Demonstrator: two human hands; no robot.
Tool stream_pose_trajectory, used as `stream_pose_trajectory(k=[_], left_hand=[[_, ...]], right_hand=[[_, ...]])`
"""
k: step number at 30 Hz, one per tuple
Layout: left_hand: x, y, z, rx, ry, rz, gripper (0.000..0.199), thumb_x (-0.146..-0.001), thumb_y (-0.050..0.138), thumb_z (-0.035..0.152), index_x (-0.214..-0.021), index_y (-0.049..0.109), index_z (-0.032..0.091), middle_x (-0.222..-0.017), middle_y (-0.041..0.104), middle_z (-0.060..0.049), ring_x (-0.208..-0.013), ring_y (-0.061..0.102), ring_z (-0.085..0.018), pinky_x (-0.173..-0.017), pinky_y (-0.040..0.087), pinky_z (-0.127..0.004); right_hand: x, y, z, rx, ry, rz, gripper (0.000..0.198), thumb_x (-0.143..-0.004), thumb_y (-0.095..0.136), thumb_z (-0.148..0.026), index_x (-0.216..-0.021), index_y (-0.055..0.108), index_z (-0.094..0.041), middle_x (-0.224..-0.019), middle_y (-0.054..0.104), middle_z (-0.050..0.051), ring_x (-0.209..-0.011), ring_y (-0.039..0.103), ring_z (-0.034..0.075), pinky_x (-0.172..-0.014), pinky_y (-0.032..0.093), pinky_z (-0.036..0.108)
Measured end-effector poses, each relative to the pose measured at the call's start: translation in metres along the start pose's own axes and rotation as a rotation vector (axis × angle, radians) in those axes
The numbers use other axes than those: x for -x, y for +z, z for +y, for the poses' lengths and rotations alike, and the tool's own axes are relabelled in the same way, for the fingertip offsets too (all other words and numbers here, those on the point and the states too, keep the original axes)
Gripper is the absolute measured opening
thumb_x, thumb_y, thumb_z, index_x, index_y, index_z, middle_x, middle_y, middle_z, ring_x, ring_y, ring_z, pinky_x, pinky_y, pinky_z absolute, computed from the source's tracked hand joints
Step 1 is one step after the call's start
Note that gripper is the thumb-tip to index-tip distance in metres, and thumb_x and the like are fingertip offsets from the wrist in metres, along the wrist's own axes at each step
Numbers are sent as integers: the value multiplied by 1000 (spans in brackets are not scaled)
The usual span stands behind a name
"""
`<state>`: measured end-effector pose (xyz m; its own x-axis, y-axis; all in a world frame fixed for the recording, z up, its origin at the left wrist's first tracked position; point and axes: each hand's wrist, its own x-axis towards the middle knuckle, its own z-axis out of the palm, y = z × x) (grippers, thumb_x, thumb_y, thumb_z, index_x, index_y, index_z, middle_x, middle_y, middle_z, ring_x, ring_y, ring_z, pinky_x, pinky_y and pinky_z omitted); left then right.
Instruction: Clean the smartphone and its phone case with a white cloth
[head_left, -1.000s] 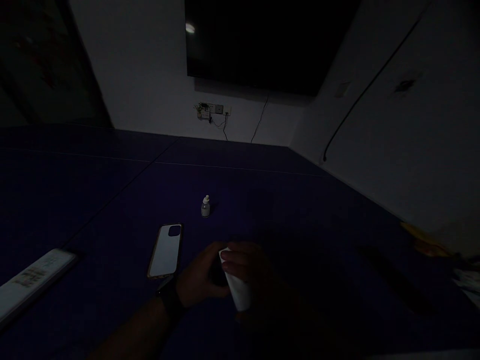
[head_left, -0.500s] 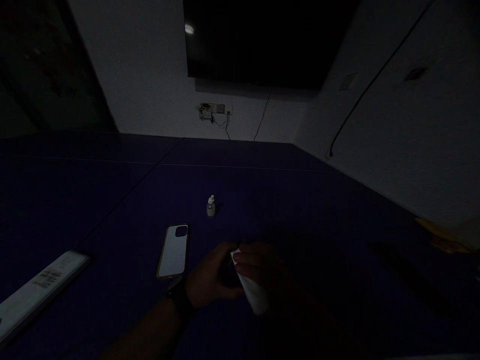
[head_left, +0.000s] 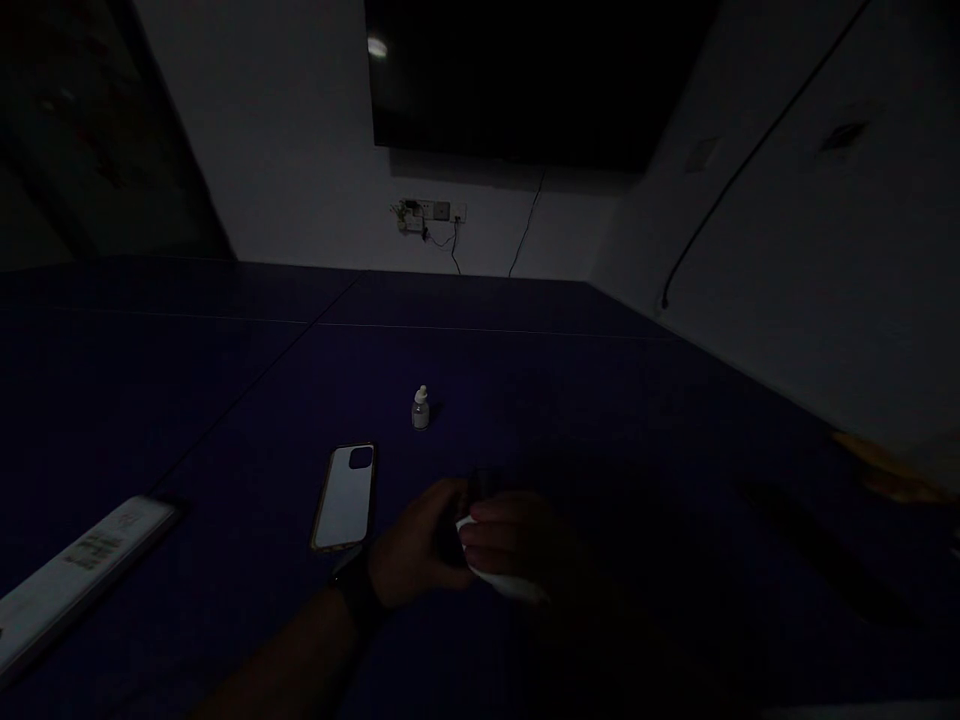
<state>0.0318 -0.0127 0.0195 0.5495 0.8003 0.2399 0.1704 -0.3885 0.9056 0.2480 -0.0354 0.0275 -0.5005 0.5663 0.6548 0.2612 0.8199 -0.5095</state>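
My left hand (head_left: pixel 416 540), with a dark watch on its wrist, curls its fingers and thumb around a dark object (head_left: pixel 482 482). The dim light hides most of that object, and only its far end shows. My right hand (head_left: pixel 510 530) presses over it, fingers closed on a white cloth or tissue (head_left: pixel 514 588). Left of my hands lies a pale phone case (head_left: pixel 343 505) with a dark rim and a camera cutout. Beyond them a small bottle (head_left: pixel 421 412) with a white cap stands upright.
A long white box (head_left: pixel 82 575) lies at the left on the dark blue tabletop (head_left: pixel 480 375). Something yellowish (head_left: pixel 892 465) sits by the right wall. Wall sockets (head_left: pixel 427 212) with cables and a large dark screen (head_left: pixel 517 80) are at the back.
The white cloth has shifted slightly left and now shows less of itself, bunched under my right fingers. More of the dark object's far end shows. My left hand has barely moved.
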Motion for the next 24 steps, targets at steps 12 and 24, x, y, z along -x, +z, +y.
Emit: stream_pose_trajectory(k=[12, 24], left_hand=[[-3, 0, 3, 41, -13, -3, 88, -61, 92, 24, -138, 50, 25, -131, 63, -10, -119, 59, -33, -103, 45, -48], [0, 8, 5, 35, -23, 71, 68, -66, 85, 27, -127, 55, 22, -120, 66, -9, -108, 63, -30, -96, 49, -44]], right_hand=[[-36, 5, 4, -517, 709, 200, 62, -97, 43, -67, -115, 75, -17, -102, 79, 11, -93, 76, 31, -85, 62, 46], [-14, -12, -11, 179, -237, -33, 48, -104, 41, -44, -148, 48, -26, -136, 66, 9, -132, 56, 26, -108, 46, 47]])
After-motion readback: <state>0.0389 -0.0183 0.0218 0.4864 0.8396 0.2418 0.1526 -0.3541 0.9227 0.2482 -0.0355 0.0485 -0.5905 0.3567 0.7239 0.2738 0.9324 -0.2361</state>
